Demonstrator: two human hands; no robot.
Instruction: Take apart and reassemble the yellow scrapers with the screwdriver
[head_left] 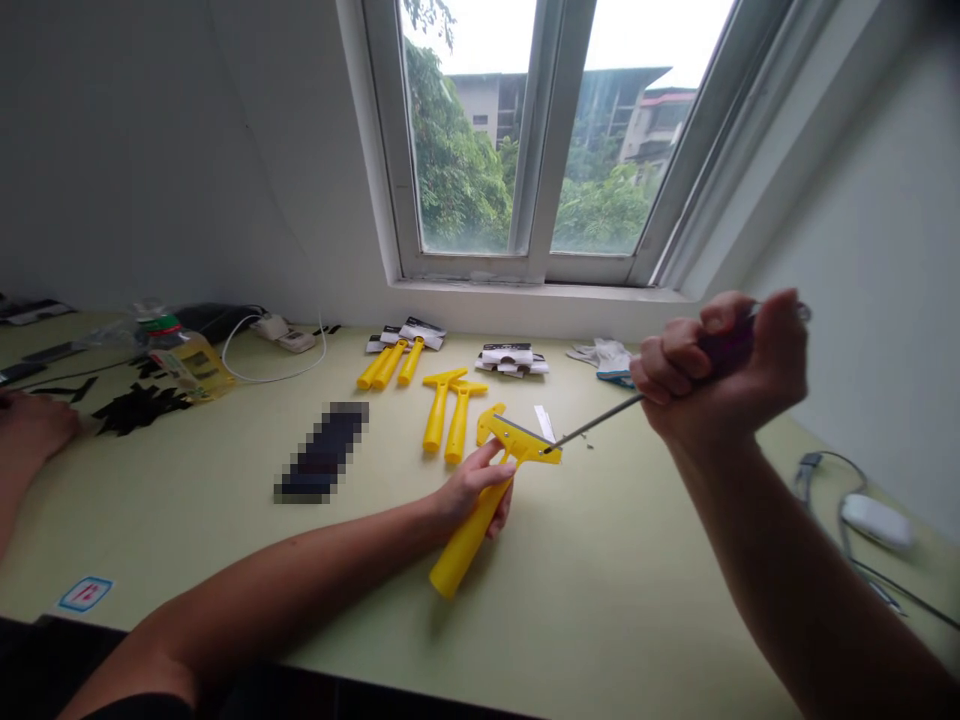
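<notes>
My left hand (480, 485) is closed around the neck of a yellow scraper (469, 545), whose wide head tilts up and to the right. In my right hand (724, 375) is a screwdriver (600, 422), its dark handle mostly hidden by my fingers. The long metal shaft slopes down to the left, and its tip meets a screw near the right end of the scraper head. Just behind that head lie a loose yellow piece (488, 424) and a pale blade-like strip (544, 422). A few tiny bits, perhaps screws, lie to their right.
More yellow scrapers (436, 415) lie behind my left hand, several beside packaging cards (420, 328). White gloves (604, 355) are near the window. A blurred-out dark rectangle (322, 455), a bottle (187, 360) and another person's hand (37, 425) are leftward; a white mouse-like object (877, 520) is rightward.
</notes>
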